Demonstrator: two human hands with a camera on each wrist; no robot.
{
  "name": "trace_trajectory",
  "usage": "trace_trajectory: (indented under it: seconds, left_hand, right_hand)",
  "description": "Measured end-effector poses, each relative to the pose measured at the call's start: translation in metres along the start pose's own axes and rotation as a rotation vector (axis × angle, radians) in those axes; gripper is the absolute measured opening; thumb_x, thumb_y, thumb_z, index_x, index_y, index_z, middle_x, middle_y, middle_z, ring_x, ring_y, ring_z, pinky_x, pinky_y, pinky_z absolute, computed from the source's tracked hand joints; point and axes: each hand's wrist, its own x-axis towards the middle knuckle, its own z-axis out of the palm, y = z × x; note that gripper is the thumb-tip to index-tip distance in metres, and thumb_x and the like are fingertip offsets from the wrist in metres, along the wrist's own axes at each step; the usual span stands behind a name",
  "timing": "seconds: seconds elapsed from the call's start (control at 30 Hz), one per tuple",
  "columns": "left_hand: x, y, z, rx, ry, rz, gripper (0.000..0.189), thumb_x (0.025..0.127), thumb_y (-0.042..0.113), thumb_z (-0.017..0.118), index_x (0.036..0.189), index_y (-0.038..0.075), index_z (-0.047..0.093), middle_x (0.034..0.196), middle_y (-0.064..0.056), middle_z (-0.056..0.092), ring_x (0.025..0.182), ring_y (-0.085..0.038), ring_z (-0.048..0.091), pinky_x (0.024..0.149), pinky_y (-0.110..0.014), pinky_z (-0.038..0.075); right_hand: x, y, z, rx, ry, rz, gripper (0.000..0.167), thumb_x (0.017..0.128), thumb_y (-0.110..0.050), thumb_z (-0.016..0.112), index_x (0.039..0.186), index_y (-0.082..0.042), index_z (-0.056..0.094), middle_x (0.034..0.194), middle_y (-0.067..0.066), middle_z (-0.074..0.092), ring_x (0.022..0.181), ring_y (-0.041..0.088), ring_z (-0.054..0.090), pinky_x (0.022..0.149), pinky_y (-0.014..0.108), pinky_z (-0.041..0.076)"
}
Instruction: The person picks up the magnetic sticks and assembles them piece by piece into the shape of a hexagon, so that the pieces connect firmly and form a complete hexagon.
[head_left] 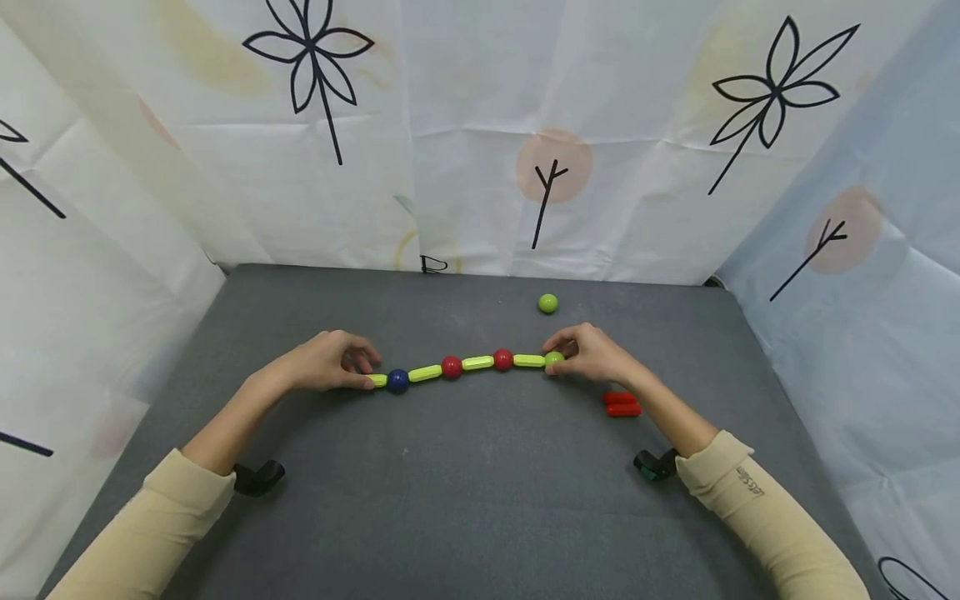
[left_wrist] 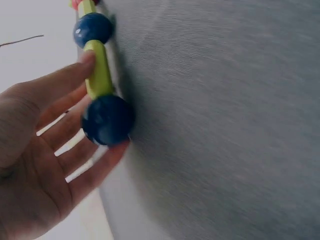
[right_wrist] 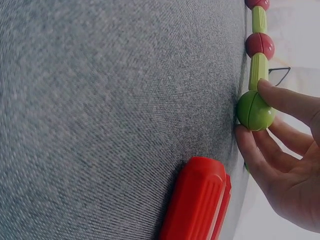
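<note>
A chain of yellow-green toy rods (head_left: 477,363) and coloured balls stretches between both hands over the grey table. Along it are a blue ball (head_left: 398,381), a red ball (head_left: 452,367) and a second red ball (head_left: 503,359). My left hand (head_left: 333,362) grips the left end, its thumb on the last rod (left_wrist: 101,75) and its fingers behind another blue ball (left_wrist: 108,120), which the hand hides in the head view. At the right end my right hand (head_left: 592,352) pinches a green ball (right_wrist: 255,111) joined to a rod, between thumb and fingers.
A loose green ball (head_left: 548,303) lies behind the chain, near the table's far edge. Two red rods (head_left: 621,405) lie side by side beneath the right forearm. Patterned white cloth (head_left: 480,167) hangs around the grey table (head_left: 465,500).
</note>
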Motion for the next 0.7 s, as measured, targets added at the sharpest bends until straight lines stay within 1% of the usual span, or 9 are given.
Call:
trace_trajectory:
  seconds: [0.07,0.17,0.23,0.33,0.43,0.5,0.6,0.7]
  left_hand:
    - [-0.005,-0.003,0.003,-0.024,0.023,0.003,0.038,0.095,0.025,0.086,0.125,0.004,0.076,0.102,-0.002,0.083,0.089,-0.013,0.076,0.077,-0.031,0.061]
    - [-0.012,-0.002,0.009,-0.042,0.045,0.001,0.040,0.094,0.025,0.087,0.126,0.004,0.075,0.099,0.001,0.082,0.083,-0.009,0.074,0.074,-0.027,0.059]
    - [-0.015,0.001,0.015,-0.052,0.048,-0.006,0.046,0.093,0.025,0.087,0.131,0.003,0.072,0.098,0.001,0.080,0.081,-0.007,0.073,0.073,-0.025,0.058]
    - [-0.020,0.008,0.025,-0.090,0.041,-0.003,0.061,0.093,0.024,0.087,0.143,0.000,0.062,0.099,0.000,0.079,0.078,-0.006,0.073,0.068,-0.026,0.058]
    - [-0.024,0.017,0.035,-0.176,0.032,-0.015,0.074,0.095,0.023,0.086,0.154,-0.001,0.049,0.103,-0.005,0.078,0.076,-0.009,0.074,0.063,-0.028,0.059]
    - [-0.027,0.024,0.042,-0.244,0.026,-0.027,0.078,0.096,0.021,0.085,0.158,-0.001,0.043,0.107,-0.008,0.078,0.077,-0.012,0.076,0.061,-0.030,0.061]
    - [-0.031,0.032,0.052,-0.335,0.024,-0.043,0.079,0.097,0.017,0.083,0.160,0.000,0.038,0.112,-0.013,0.079,0.080,-0.015,0.079,0.062,-0.031,0.064]
    - [-0.035,0.039,0.062,-0.398,0.028,-0.047,0.079,0.097,0.013,0.082,0.161,0.000,0.036,0.112,-0.014,0.080,0.081,-0.016,0.080,0.063,-0.031,0.065]
  right_hand:
    - [0.000,0.001,0.000,0.004,-0.001,-0.001,0.033,0.094,-0.013,0.085,0.124,0.000,0.077,0.121,0.017,0.079,0.110,0.029,0.076,0.093,0.042,0.062]
    - [-0.001,0.002,0.000,0.008,-0.001,-0.004,0.033,0.094,-0.013,0.085,0.124,0.000,0.077,0.121,0.018,0.079,0.111,0.030,0.076,0.094,0.043,0.062]
    - [-0.001,0.001,0.000,0.008,-0.001,-0.003,0.033,0.095,-0.013,0.085,0.124,0.000,0.077,0.122,0.018,0.079,0.112,0.030,0.075,0.094,0.043,0.062]
    - [-0.002,0.001,0.000,0.007,-0.002,-0.005,0.033,0.095,-0.013,0.084,0.124,0.000,0.077,0.122,0.018,0.079,0.112,0.031,0.075,0.094,0.044,0.062]
    - [-0.002,0.000,0.000,0.003,0.001,-0.006,0.033,0.095,-0.012,0.084,0.125,0.001,0.077,0.122,0.019,0.079,0.112,0.032,0.075,0.094,0.044,0.062]
    - [-0.003,0.000,0.000,-0.001,0.004,-0.006,0.033,0.095,-0.012,0.084,0.124,0.000,0.077,0.122,0.018,0.079,0.112,0.032,0.075,0.094,0.044,0.062]
    - [-0.004,0.000,-0.001,-0.002,0.007,-0.004,0.032,0.095,-0.013,0.084,0.124,0.000,0.077,0.121,0.018,0.079,0.112,0.031,0.075,0.094,0.044,0.062]
    - [-0.004,0.000,-0.001,0.001,0.008,0.000,0.033,0.095,-0.013,0.084,0.124,0.000,0.077,0.121,0.018,0.079,0.112,0.031,0.075,0.094,0.044,0.062]
